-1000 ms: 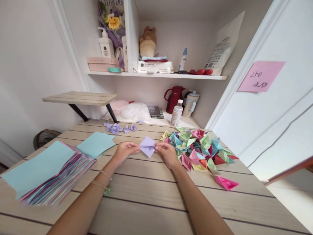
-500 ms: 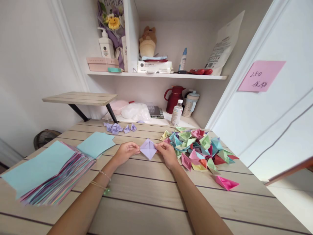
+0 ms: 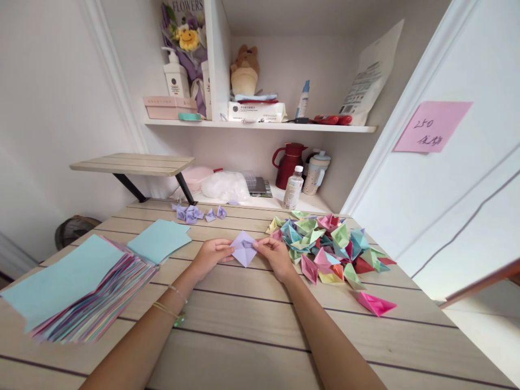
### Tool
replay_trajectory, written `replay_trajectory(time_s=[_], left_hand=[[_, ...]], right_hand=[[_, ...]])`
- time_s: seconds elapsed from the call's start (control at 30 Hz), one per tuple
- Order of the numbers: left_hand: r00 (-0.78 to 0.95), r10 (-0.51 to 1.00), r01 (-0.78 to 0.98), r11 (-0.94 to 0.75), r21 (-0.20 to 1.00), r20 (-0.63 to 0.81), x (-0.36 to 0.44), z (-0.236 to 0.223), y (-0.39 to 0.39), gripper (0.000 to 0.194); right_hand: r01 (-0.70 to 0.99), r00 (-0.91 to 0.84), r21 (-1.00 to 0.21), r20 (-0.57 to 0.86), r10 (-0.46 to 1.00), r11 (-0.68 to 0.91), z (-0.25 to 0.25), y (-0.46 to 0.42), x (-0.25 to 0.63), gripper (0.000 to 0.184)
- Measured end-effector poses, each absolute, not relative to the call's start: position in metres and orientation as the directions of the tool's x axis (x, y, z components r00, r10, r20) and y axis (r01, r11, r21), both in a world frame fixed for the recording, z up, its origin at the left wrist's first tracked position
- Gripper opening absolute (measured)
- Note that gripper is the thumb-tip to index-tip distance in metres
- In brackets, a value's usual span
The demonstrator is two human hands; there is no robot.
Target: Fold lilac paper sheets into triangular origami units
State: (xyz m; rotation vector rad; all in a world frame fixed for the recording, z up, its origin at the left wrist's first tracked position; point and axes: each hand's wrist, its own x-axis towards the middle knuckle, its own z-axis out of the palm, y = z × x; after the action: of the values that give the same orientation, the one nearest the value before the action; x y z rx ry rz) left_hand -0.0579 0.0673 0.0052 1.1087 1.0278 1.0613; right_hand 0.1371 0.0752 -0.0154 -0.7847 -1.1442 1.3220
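Observation:
A folded square of purple origami paper (image 3: 244, 254) is held up between my two hands, one corner pointing down. My left hand (image 3: 213, 254) pinches its left corner, and my right hand (image 3: 275, 253) pinches the right corner. Creases and a small opening show across its middle. To the right of my right hand lies a heap of folded paper boats (image 3: 320, 238) in many colours, with a bright pink boat (image 3: 377, 304) apart in front. Several small purple folded pieces (image 3: 190, 214) sit behind my left hand.
A fanned stack of coloured paper (image 3: 93, 303) lies on the left, topped by light blue sheets (image 3: 65, 276). More blue sheets (image 3: 160, 238) lie beside it. A small wooden stand (image 3: 134, 162), a bottle (image 3: 293, 188) and a red jug (image 3: 289, 165) are at the back.
Both hands have shifted slightly with the purple paper, the left one a little to the right under its edge. The paper's middle now looks more opened and bent.

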Motion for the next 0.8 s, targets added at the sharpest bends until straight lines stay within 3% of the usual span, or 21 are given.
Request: replay_trajectory(time_s=[0.23, 0.8], left_hand=[[0.168, 0.98, -0.099, 0.12, 0.988, -0.103, -0.0566, 0.0054, 0.0668, 0.029], [0.247, 0.968, -0.023, 0.058, 0.998, -0.051, -0.0522, 0.0036, 0.0651, 0.028]], right_hand=[[-0.278, -0.073, -0.946, 0.193, 0.979, 0.166, -0.0145, 0.074, 0.1343, 0.021], [-0.29, -0.043, -0.947, 0.157, 0.987, 0.138, -0.0185, 0.076, 0.1343, 0.025]])
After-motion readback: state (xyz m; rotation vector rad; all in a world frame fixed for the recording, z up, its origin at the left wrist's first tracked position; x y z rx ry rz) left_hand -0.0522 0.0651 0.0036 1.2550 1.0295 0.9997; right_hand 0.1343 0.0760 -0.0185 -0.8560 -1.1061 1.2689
